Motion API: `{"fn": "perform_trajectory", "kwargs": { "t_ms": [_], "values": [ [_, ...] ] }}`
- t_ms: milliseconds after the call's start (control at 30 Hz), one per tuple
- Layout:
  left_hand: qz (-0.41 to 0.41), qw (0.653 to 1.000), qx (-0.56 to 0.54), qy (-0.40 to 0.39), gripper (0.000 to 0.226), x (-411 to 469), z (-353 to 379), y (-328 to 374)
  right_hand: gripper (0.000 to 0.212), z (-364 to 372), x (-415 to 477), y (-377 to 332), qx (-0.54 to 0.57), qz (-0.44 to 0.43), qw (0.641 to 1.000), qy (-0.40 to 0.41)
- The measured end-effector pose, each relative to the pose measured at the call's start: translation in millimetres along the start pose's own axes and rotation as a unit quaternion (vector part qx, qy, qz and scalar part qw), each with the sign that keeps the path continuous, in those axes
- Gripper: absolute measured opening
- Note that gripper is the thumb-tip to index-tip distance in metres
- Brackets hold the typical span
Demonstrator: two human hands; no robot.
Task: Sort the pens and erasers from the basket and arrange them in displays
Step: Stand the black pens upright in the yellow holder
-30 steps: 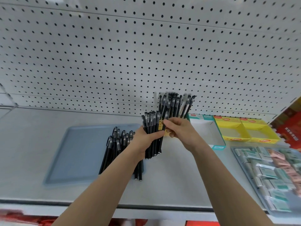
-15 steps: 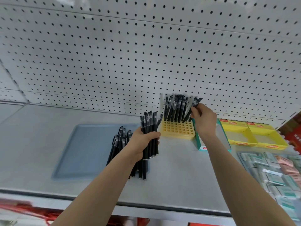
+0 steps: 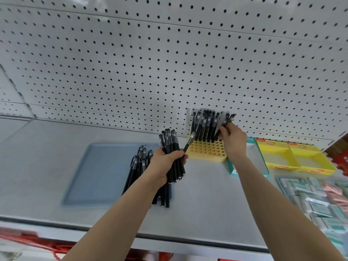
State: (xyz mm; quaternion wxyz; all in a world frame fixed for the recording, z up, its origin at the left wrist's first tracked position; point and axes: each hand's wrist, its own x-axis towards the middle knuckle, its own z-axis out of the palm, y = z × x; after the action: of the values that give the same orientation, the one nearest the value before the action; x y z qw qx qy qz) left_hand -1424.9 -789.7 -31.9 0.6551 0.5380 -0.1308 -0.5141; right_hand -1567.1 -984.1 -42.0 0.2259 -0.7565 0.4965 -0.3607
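My left hand (image 3: 165, 162) grips a bundle of black pens (image 3: 172, 147) upright above the shelf. Under it, more black pens (image 3: 138, 166) lie on the right side of a blue tray (image 3: 99, 172). A yellow pen holder (image 3: 207, 149) with a grid of holes stands against the pegboard, with several black pens (image 3: 204, 125) standing in its back rows. My right hand (image 3: 232, 138) reaches to the holder's right back corner and pinches a black pen (image 3: 226, 122) there. Wrapped erasers (image 3: 320, 200) lie in a clear tray at the right.
A teal and white box (image 3: 250, 161) stands right of the pen holder, behind my right forearm. Two yellow display boxes (image 3: 293, 157) sit further right. The pegboard wall (image 3: 169, 63) rises behind the grey shelf (image 3: 207, 204). Red items show below the shelf edge.
My right hand left the bundle in my left hand and moved up and right to the holder's back corner with a pen. The left hand stayed with its bundle.
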Motion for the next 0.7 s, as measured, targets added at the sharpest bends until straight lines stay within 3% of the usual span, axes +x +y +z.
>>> {"fn": "perform_trajectory", "kwargs": {
  "t_ms": [133,233,300,400,500,600,700],
  "values": [
    [0.006,1.000,-0.012,0.006,0.032,1,1,-1,0.023,-5,-7,-4,-0.030,0.024,0.999,0.021],
    [0.005,1.000,-0.017,0.006,0.032,2,5,-3,0.024,-8,-31,-20,0.024,0.042,0.999,0.017],
    [0.007,1.000,-0.017,0.008,0.031,3,8,-5,0.030,-6,-51,-34,0.100,0.051,0.992,-0.066],
    [0.013,1.000,-0.008,0.004,0.030,4,15,-9,0.029,0,-71,-46,0.217,0.082,0.952,-0.201],
    [0.007,1.000,0.022,0.002,0.030,5,18,-14,0.023,-2,-73,-41,0.295,0.115,0.918,-0.239],
    [-0.004,0.998,0.055,0.018,0.030,6,15,-14,0.017,-18,-58,-30,0.312,0.166,0.920,-0.169],
    [-0.021,0.999,0.048,0.016,0.030,6,13,-11,0.015,-39,-35,-15,0.187,0.133,0.973,-0.012]
  ]
}}
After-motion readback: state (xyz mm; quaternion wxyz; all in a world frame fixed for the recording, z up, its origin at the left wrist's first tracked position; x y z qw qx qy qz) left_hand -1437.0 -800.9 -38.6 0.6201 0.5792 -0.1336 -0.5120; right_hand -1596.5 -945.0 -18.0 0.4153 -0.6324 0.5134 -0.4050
